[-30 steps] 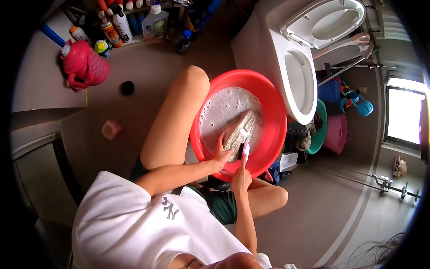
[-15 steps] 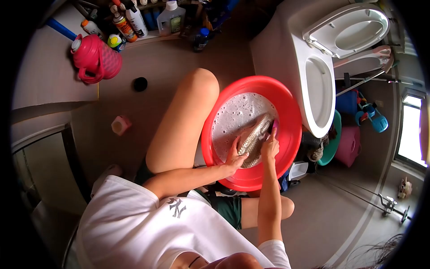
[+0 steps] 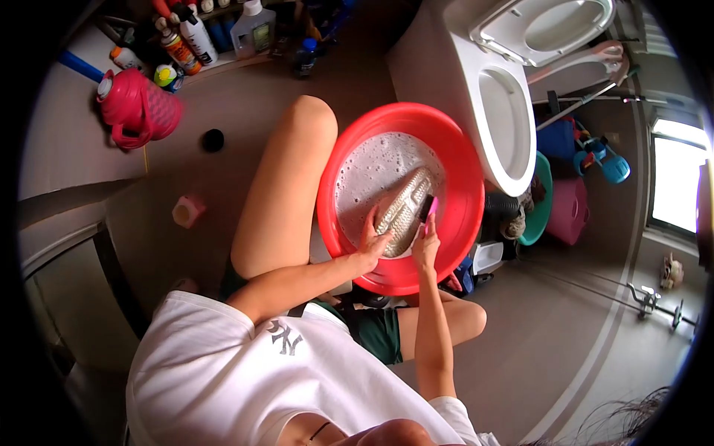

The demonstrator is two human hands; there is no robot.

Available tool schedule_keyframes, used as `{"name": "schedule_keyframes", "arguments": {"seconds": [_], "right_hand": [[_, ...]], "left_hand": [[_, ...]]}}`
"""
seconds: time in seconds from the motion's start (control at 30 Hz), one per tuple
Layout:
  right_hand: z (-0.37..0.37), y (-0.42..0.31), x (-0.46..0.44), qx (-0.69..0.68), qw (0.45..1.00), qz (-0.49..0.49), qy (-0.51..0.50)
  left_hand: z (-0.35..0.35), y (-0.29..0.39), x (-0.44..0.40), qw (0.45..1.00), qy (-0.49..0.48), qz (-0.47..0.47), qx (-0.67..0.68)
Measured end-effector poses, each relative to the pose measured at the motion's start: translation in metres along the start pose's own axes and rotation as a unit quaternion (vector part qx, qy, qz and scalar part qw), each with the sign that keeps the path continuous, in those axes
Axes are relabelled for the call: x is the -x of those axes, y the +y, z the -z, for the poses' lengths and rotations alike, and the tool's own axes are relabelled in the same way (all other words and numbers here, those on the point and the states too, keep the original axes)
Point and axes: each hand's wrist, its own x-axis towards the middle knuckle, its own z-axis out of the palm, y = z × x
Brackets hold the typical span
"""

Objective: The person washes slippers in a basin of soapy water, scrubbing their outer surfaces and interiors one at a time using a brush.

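Observation:
A red basin [image 3: 465,195] between my knees holds cloudy, sudsy water [image 3: 364,169]. Over that water lies a wet beige-grey shoe [image 3: 404,210] with a ridged, textured surface, tilted diagonally. My left hand [image 3: 372,244] grips its lower left end, thumb on top and fingers along the side. In my right hand [image 3: 426,247] is a pink-handled scrub brush [image 3: 430,208], its dark bristles facing the right side of the shoe. From this angle I cannot tell whether the bristles touch it. The underside of the shoe is hidden.
A white toilet [image 3: 508,126] stands right beside the basin. Farther right are a green tub [image 3: 541,201] and a pink bucket [image 3: 569,212]. At upper left are a red thermos jug [image 3: 141,108] and several bottles. A pink box [image 3: 188,211] sits on the floor.
The brush has come up into fuller view beside the shoe, and the shoe's ridged face shows more. My left hand keeps its hold. The whole view has shifted slightly.

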Motion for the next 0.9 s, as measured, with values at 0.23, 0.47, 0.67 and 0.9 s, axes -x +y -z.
{"name": "schedule_keyframes", "arguments": {"seconds": [0.23,0.47,0.67,0.9], "right_hand": [[0.022,-0.031,0.074,-0.027,0.998,-0.024,-0.057],[0.042,-0.076,0.135,0.0,0.993,0.015,-0.117],[0.023,-0.075,0.09,0.177,0.978,0.008,-0.11],[0.002,-0.043,0.005,-0.014,0.999,-0.021,-0.032]], "left_hand": [[0.001,0.008,0.004,1.0,-0.001,0.001,-0.021],[0.006,0.006,-0.001,0.999,-0.01,0.016,-0.035],[-0.006,0.032,0.013,0.998,-0.008,0.056,-0.042],[-0.01,0.004,0.008,0.991,0.019,-0.025,-0.129]]}}
